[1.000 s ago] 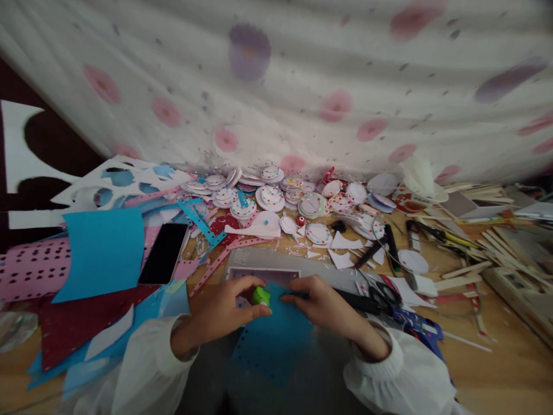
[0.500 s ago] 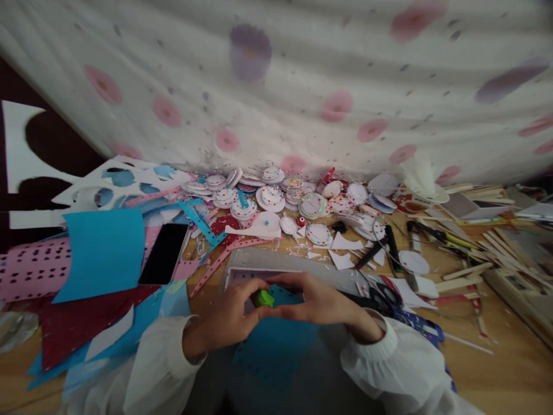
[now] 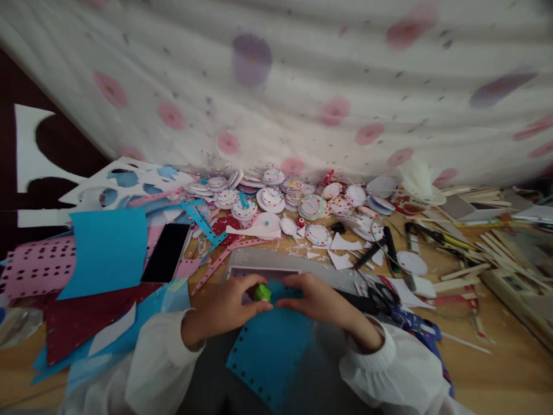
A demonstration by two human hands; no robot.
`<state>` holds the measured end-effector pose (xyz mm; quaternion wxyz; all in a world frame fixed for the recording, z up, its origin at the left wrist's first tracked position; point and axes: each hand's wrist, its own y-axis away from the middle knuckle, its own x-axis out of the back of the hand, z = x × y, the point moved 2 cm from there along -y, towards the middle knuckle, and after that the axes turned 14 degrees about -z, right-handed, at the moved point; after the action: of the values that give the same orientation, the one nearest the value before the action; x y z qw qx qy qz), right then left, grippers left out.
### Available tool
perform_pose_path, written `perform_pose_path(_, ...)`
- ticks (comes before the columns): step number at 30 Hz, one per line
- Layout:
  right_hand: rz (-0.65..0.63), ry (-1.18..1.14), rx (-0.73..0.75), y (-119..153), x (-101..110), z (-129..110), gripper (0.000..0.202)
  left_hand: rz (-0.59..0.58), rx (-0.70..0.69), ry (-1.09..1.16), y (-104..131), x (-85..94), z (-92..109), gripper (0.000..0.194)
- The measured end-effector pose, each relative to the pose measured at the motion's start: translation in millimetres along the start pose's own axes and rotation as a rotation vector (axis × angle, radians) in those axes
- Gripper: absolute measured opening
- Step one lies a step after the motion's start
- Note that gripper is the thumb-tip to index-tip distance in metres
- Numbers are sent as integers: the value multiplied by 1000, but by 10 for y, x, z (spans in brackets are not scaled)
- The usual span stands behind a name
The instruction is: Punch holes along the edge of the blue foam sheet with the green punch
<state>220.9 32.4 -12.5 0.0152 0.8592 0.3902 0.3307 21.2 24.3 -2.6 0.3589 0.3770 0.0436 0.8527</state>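
At the centre front, my left hand has its thumb and fingers closed on a small green object, which looks like a paper punch. My right hand pinches the upper right part of a blue sheet between thumb and fingers. Rows of small holes run along the sheet's left and lower edges. Its upper left part lies by the green object. Beneath and behind the hands is a shallow tray or box with a pale rim.
Decorated paper discs are piled at the back. A phone and coloured sheets lie at the left. Scissors, a blue glue gun and wooden sticks are at the right.
My hands have drawn slightly apart. The blue sheet has turned and come more into view, with its lower part showing more clearly. The head view has shifted slightly.
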Motion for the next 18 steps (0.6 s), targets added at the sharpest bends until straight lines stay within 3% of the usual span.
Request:
perform_pose_path(1, 8, 52, -35, 26, -2, 20, 14, -8, 2, -7, 13, -1, -44, 35)
perform_pose_path(6, 138, 185, -105, 183, -71, 41, 11, 7, -67, -76, 103, 5, -178, 43)
perform_pose_path(11, 240, 203, -84, 342, -253, -25, 14, 74, -163, -85, 184, -38, -162, 42)
perform_pose_path(14, 281, 209, -62, 417, -387, -29, 15, 119, -135, -73, 243, -114, -150, 39)
perform_pose_path(18, 322, 214, -17, 517, -558, 3, 16, 79, -150, -15, 347, -243, -87, 36)
